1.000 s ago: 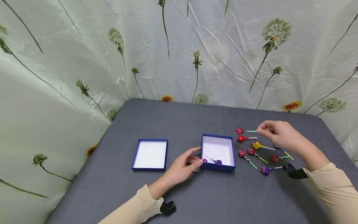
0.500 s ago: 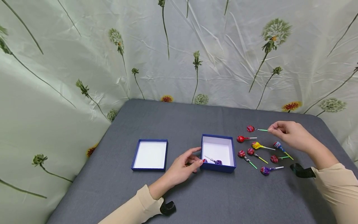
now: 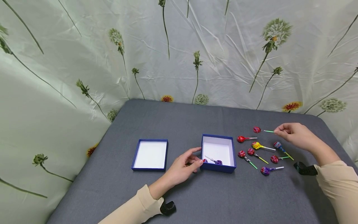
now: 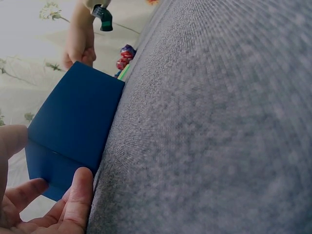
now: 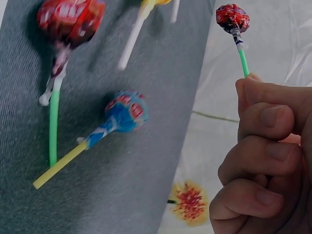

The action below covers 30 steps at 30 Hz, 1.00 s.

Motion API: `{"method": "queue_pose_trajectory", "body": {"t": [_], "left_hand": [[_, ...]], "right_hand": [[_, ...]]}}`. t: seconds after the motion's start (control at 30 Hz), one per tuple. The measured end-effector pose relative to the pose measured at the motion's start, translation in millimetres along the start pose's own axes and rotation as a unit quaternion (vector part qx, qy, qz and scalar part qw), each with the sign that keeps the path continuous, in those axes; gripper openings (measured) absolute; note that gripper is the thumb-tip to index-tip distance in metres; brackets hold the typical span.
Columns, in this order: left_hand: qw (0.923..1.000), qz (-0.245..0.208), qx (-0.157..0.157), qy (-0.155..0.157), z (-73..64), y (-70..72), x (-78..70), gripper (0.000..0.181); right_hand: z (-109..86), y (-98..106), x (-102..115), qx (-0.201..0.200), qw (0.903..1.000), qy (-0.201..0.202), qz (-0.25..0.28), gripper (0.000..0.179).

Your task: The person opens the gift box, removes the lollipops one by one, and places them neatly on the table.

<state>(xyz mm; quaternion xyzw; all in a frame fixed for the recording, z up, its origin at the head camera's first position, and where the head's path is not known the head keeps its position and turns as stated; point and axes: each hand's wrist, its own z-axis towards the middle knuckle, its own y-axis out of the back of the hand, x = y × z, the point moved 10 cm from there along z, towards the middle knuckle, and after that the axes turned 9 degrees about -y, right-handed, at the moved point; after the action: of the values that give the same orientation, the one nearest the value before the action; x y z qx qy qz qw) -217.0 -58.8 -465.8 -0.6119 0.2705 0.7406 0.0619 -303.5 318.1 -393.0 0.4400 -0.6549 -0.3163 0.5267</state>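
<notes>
My right hand [image 3: 296, 135] pinches the green stick of a red-wrapped lollipop [image 3: 257, 129] between thumb and forefinger. In the right wrist view that lollipop [image 5: 233, 18] points head up, and the other fingers are curled into the palm. My left hand [image 3: 181, 166] rests against the left side and near corner of an open blue box [image 3: 218, 168] with a white inside. In the left wrist view its fingertips touch the outer wall of the box [image 4: 73, 114]. Two lollipops show inside, a purple one [image 3: 218, 162] and another partly hidden at the near left corner.
Several lollipops lie right of the box, among them a yellow one [image 3: 256, 145], a blue one [image 3: 277, 145] and a purple one [image 3: 265, 170]. The shallow blue lid [image 3: 149, 169] lies at left, white inside up. A flowered curtain [image 3: 179, 56] hangs behind the grey table [image 3: 179, 119].
My right hand has moved to the right with the red lollipop, uncovering the blue lollipop on the table. The left hand and the box stay where they were.
</notes>
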Motion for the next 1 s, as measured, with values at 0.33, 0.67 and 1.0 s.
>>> {"method": "queue_pose_trajectory", "body": {"t": [0.33,0.67,1.0], "left_hand": [[1.0,-0.001,0.002,0.006,-0.6,0.0,0.6,0.051],[1.0,-0.001,-0.002,0.007,0.2,-0.1,2.0,0.049],[0.9999,-0.007,-0.002,0.008,0.3,-1.0,2.7,0.048]], "right_hand": [[8.8,-6,-19,0.017,0.9997,-0.015,0.002,0.037],[18.9,-12,-36,0.025,0.9994,-0.025,-0.003,0.037],[23.1,-17,-41,0.045,0.9987,-0.023,0.002,0.035]]}}
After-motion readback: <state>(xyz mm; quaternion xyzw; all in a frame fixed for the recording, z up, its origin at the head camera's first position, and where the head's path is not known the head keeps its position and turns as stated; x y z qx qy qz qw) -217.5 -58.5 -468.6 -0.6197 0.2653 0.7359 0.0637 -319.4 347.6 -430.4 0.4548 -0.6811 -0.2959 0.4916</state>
